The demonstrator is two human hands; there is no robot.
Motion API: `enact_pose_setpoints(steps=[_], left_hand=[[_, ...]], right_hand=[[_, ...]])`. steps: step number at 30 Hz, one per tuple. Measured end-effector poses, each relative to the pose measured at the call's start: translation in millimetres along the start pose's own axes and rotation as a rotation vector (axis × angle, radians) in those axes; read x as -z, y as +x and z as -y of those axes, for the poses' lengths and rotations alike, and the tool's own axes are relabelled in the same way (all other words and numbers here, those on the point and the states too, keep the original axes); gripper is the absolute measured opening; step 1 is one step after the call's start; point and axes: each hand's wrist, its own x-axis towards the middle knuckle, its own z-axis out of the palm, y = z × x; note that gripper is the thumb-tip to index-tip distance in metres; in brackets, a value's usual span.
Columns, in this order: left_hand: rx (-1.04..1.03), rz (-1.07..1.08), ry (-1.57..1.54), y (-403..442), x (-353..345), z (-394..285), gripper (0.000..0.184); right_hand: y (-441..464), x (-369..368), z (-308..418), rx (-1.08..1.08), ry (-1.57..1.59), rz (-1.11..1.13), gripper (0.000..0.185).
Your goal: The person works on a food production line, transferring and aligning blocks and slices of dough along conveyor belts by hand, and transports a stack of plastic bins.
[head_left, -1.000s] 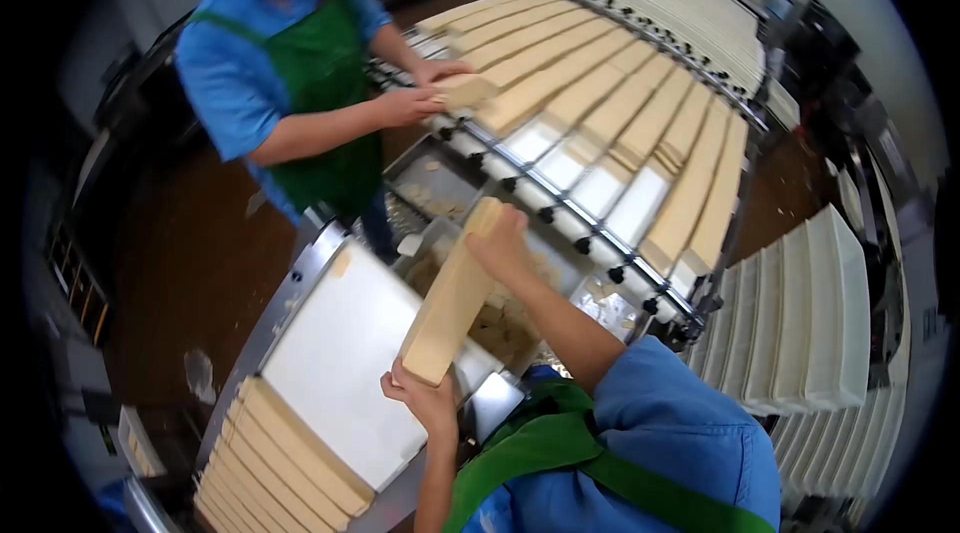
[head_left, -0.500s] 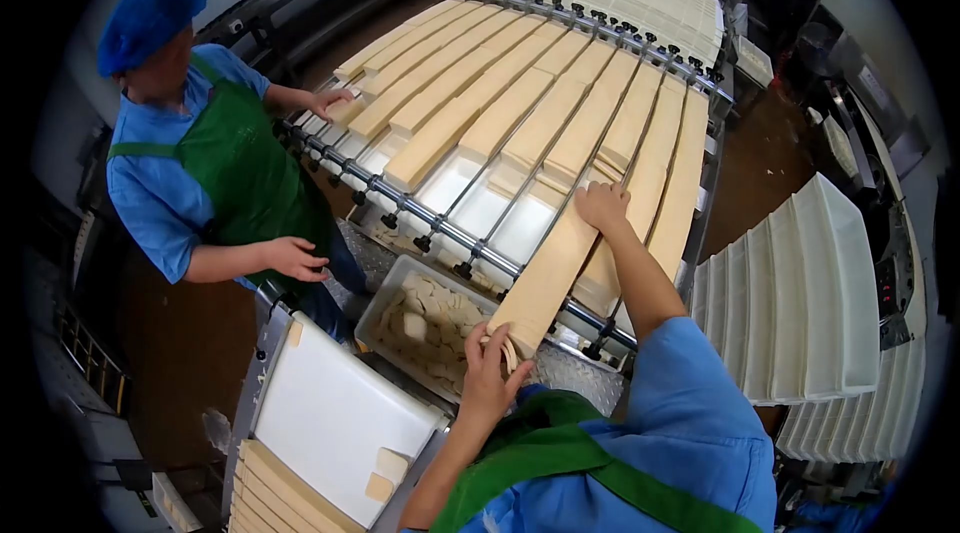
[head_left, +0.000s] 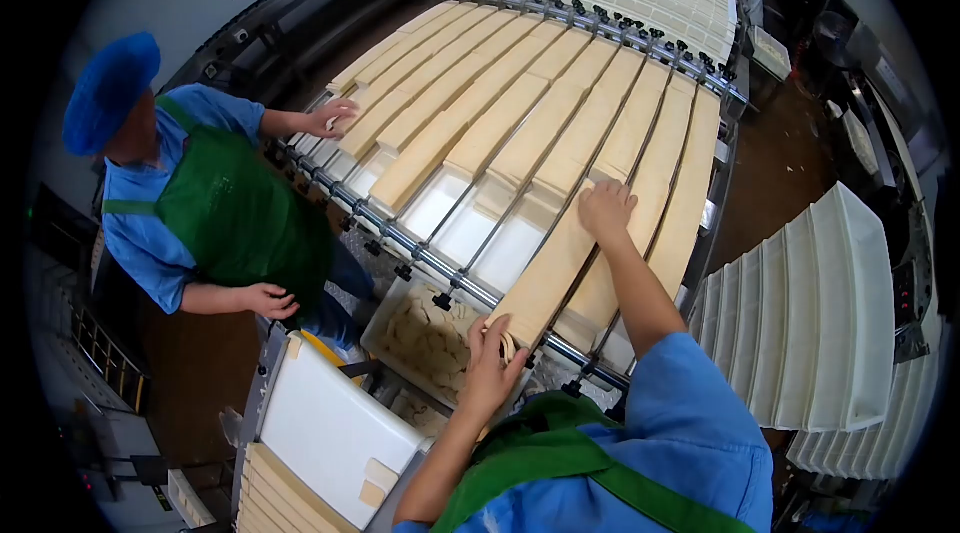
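Note:
A long pale stack of thin sheets [head_left: 545, 278] lies in a lane at the near edge of the slatted conveyor. My left hand [head_left: 490, 363] is closed round its near end, where a few sheets curl loose against the fingers. Near the far end of the same stack, my right hand [head_left: 607, 210] rests on top with its fingers spread. More long stacks [head_left: 572, 145] lie in the lanes to both sides and beyond. White conveyor surface [head_left: 500, 253] shows in the lanes just left of the held stack.
A co-worker in a green apron [head_left: 245, 208] stands at the left, one hand over the conveyor. Below the metal rail [head_left: 440, 268] is a bin of scraps [head_left: 420, 333]. White board [head_left: 330, 433] with more stacks lies lower left; stacked white trays [head_left: 800, 323] stand right.
The stack has come down into its lane, its near end shifting slightly, both hands still on it. The co-worker's near hand has lowered, and their far hand no longer touches the small block.

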Motion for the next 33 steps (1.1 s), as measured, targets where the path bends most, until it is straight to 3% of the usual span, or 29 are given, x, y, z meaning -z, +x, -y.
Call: enact_pose_setpoints(steps=[6,8,10,12,14,17,21,24,25,29,31,33], left_hand=[[-0.034,0.094,-0.044,38,-31,11,0.051],[0.013,0.104,-0.095,42,-29,6,0.051],[0.069,0.112,-0.148,40,-26,5,0.052],[0.033,0.073,-0.123,32,-21,9,0.055],[0.003,-0.022,-0.066,20,-13,16,0.056],[-0.062,-0.189,0.028,-1,-1,35,0.059],[0.071,-0.264,-0.047,-31,17,49,0.054],[0.221,-0.205,0.044,-64,27,76,0.049],[0.202,-0.247,0.161,-74,32,79,0.045],[0.347,-0.374,0.072,-126,47,111,0.034],[0.555,-0.446,0.336,-156,56,119,0.033],[0.787,-0.496,0.630,-196,60,143,0.049]], right_hand=[[-30,3,14,0.025,0.133,-0.342,0.036],[-55,-2,24,0.270,0.239,-0.536,0.032],[-85,7,30,0.509,0.556,-0.219,0.032],[-122,15,35,0.763,0.711,-0.105,0.026],[-152,34,37,0.999,0.587,0.030,0.022],[-171,39,38,1.089,0.464,0.051,0.021],[-172,32,38,0.993,0.324,0.021,0.024],[-177,30,38,1.025,0.208,-0.017,0.026],[-178,28,41,1.023,0.150,-0.064,0.028],[-186,29,48,0.983,0.098,-0.125,0.028],[-186,30,48,0.976,0.111,-0.072,0.025],[-186,24,46,0.983,0.163,-0.115,0.020]])
